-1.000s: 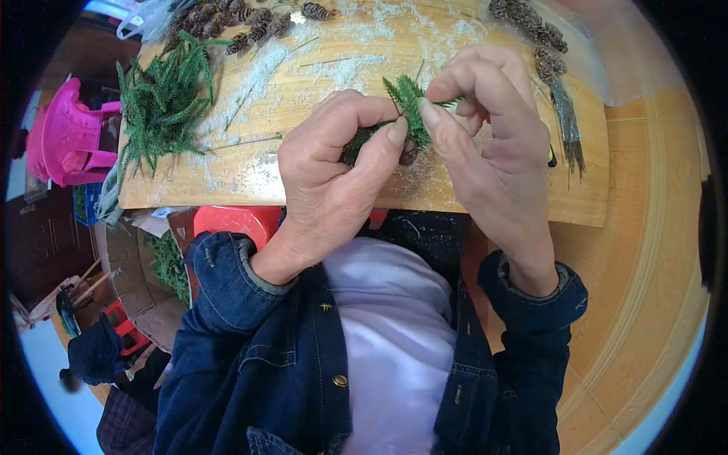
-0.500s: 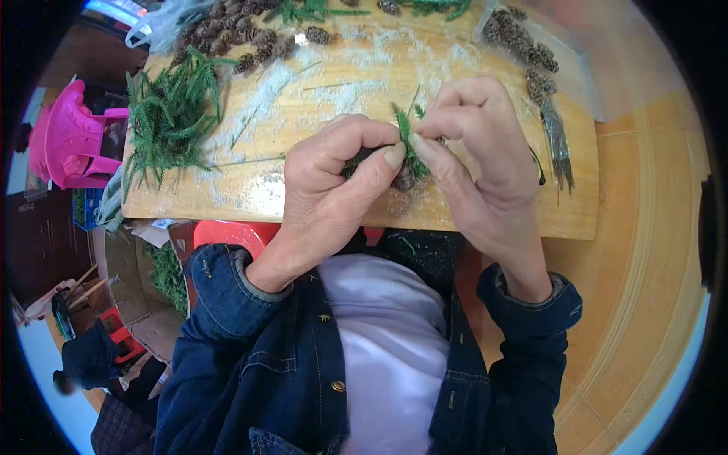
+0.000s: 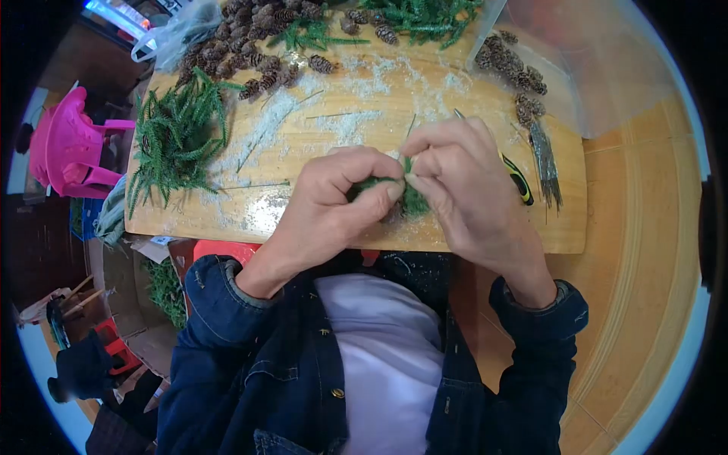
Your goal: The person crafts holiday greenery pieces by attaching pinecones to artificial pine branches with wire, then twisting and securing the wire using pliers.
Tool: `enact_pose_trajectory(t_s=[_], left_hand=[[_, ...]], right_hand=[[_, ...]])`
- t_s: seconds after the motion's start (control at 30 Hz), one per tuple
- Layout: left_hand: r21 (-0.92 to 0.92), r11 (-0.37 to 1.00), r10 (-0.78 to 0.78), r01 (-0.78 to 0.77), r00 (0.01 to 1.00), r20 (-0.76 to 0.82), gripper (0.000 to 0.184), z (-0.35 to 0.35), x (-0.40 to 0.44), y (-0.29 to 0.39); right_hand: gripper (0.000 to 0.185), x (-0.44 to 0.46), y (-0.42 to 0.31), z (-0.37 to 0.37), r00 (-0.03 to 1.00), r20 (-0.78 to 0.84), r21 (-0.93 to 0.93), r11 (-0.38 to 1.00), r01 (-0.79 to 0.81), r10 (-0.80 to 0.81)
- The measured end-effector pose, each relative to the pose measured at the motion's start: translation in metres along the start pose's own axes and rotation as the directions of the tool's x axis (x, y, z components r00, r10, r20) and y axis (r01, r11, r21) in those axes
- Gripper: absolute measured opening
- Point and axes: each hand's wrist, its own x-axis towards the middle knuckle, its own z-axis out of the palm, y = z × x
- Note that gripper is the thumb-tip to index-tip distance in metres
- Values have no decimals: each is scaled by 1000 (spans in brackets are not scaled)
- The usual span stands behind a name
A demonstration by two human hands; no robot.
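Observation:
Near the front edge of the table, my left hand (image 3: 345, 199) is closed around a green artificial pine sprig (image 3: 415, 202), its thumb and forefinger pinched at the sprig's side. My right hand (image 3: 476, 193) is closed as well, thumb and fingertips pinching the upper part of the same sprig. The fingertips of both hands almost meet, and they cover much of the sprig. Whether a wire or a cone is within the grip cannot be made out. A black-and-yellow tool handle (image 3: 519, 182) lies beside my right hand, partly hidden by it.
Green sprigs (image 3: 176, 140) are heaped at the table's left. Brown pine cones (image 3: 254, 42) pile up at the back, with more greenery (image 3: 428, 19). At right lie more cones (image 3: 509, 64), a clear plastic sheet (image 3: 584, 68) and a wire bundle (image 3: 544, 163). White flakes litter the wooden tabletop (image 3: 258, 208).
The view has shifted slightly, showing more of the table's back. My right hand has turned over the sprig, hiding its tip. The cone glimpsed beneath is now covered, and the tool handle shows more.

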Motion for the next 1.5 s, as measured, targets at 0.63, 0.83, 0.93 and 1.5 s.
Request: enact_pose_trajectory(t_s=[0.63,0.83,0.93,1.5], left_hand=[[124,985,143,-116,961,-239,5,9,-13,-9],[206,963,221,-172,943,-247,7,11,-13,-9],[80,989,146,-128,946,-290,8,13,-13,-12],[387,883,343,-265,927,-148,12,10,-12,-10]], right_hand=[[30,-9,-11,35,768,114,764,439,-473,630],[26,-12,-10,45,718,-10,803,434,-409,695],[25,-15,-11,45,722,-50,759,496,-421,690],[10,-19,-4,37,956,-122,357,910,-210,269]])
